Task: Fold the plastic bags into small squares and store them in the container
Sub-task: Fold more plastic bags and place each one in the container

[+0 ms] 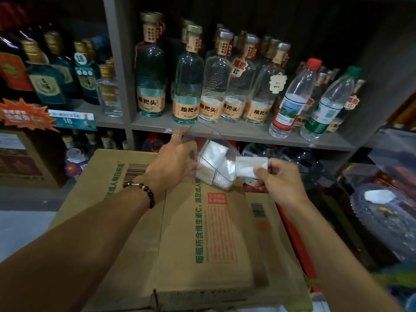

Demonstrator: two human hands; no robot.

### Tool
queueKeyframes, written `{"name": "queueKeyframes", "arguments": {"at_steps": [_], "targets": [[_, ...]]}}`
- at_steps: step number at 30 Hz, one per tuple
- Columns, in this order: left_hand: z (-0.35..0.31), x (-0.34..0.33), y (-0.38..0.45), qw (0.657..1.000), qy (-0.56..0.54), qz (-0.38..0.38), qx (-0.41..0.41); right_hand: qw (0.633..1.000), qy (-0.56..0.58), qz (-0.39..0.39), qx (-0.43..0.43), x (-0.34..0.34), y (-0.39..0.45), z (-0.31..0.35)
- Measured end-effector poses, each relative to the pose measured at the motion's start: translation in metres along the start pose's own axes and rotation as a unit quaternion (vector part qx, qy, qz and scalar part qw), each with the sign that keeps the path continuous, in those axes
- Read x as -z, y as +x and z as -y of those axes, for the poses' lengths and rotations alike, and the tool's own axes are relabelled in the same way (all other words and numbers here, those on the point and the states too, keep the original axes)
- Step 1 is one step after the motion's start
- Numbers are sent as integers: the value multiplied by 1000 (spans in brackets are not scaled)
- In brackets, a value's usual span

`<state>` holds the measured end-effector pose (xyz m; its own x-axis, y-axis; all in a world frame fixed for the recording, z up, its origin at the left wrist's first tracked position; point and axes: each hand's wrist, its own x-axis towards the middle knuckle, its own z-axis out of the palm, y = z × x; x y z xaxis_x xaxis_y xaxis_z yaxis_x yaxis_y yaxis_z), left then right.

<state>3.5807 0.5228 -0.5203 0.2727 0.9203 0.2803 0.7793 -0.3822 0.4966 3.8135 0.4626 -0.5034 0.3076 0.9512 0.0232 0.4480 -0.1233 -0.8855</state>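
Note:
A clear plastic container [210, 176] is tilted above the far edge of a cardboard box [202, 233]. White folded bags [216, 152] lie inside it. My left hand [175, 154] grips the container by its left wall and holds it off the box. My right hand [279, 176] pinches a folded white plastic bag square [247, 168] between thumb and fingers, right at the container's open right side. The square's left edge overlaps the container's rim.
A grey shelf [236, 131] behind the box carries several glass liquor bottles [150, 70] and two plastic water bottles [292, 97]. Shrink-wrapped goods [382, 210] stand at the right. More boxes and price signs [24, 113] fill the left side.

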Motion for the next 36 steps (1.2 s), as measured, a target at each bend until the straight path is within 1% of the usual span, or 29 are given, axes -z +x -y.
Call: {"name": "queueKeyframes", "arguments": {"at_steps": [3, 5, 7, 10, 14, 16, 18, 20, 23, 24, 25, 27, 29, 30, 31, 33, 36], "targets": [[4, 6, -6, 999, -8, 0, -51, 990, -114, 60, 51, 7, 7, 15], [2, 10, -7, 997, 1, 10, -77, 973, -200, 79, 82, 8, 9, 24], [0, 13, -6, 995, 12, 23, -99, 958, -254, 92, 91, 8, 9, 30], [-3, 16, -7, 992, 16, 32, -117, 956, -256, 121, 78, 4, 10, 30], [-4, 17, -10, 991, 19, 34, -131, 950, -228, 209, 30, -4, 9, 25], [-3, 17, -11, 989, 13, 33, -143, 944, -231, 234, 16, -10, 8, 24], [-2, 17, -11, 989, 5, 33, -146, 945, -239, 222, 25, -18, 7, 23], [0, 17, -8, 989, 0, 41, -143, 940, -282, 170, 87, -21, 4, 18], [4, 18, -4, 989, -1, 60, -138, 908, -351, 70, 216, -11, -6, 10], [4, 18, -2, 989, 0, 62, -137, 894, -364, 54, 255, -6, -8, 7], [5, 18, -1, 989, 0, 64, -135, 878, -374, 57, 292, -1, -11, 5], [4, 18, 2, 989, -1, 72, -131, 835, -409, 113, 351, 6, -17, -1], [3, 18, 5, 987, 2, 82, -136, 786, -458, 187, 370, 4, -23, -6], [3, 18, 7, 986, 6, 87, -139, 768, -477, 218, 367, 2, -24, -8], [3, 17, 9, 986, 10, 91, -143, 755, -491, 240, 362, -1, -23, -10], [3, 16, 12, 984, 13, 96, -148, 739, -510, 255, 359, -8, -20, -13], [3, 16, 15, 984, 13, 101, -150, 727, -526, 267, 351, -16, -15, -13]]}}
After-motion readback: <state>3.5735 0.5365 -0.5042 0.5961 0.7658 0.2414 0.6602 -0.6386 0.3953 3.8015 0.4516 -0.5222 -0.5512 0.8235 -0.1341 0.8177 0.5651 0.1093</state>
